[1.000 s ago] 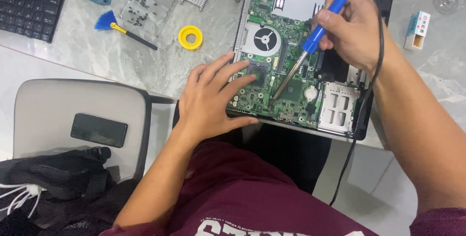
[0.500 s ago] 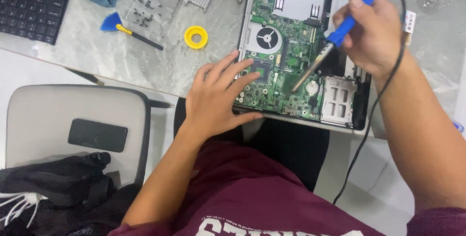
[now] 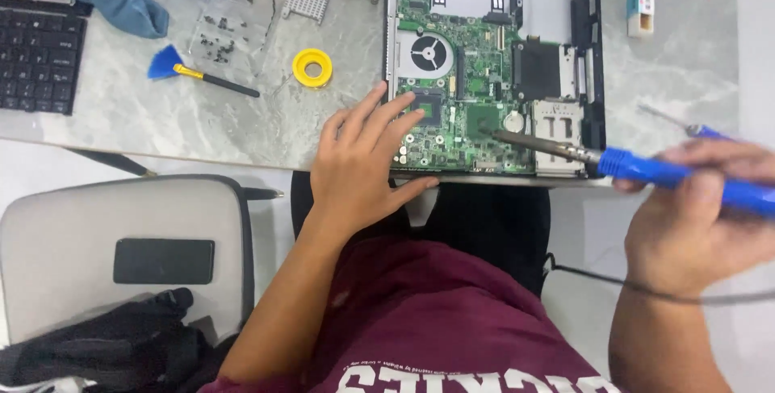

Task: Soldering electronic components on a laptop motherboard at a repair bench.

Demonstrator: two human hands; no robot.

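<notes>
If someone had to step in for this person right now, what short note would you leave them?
Left hand: flat, fingers spread, pressing on the near left corner of the green circuit board, holding nothing.
Right hand: gripping the blue-handled soldering iron off to the right; its metal tip points left and sits over the board's near edge, beside the coin cell. Whether it touches cannot be told. The cord loops under the wrist.
Around: yellow roll, blue brush and a clear tray of screws lie on the marble table.
Done: the laptop's board is exposed.
Left: no solder work is visible; the board lies uncovered.
</notes>
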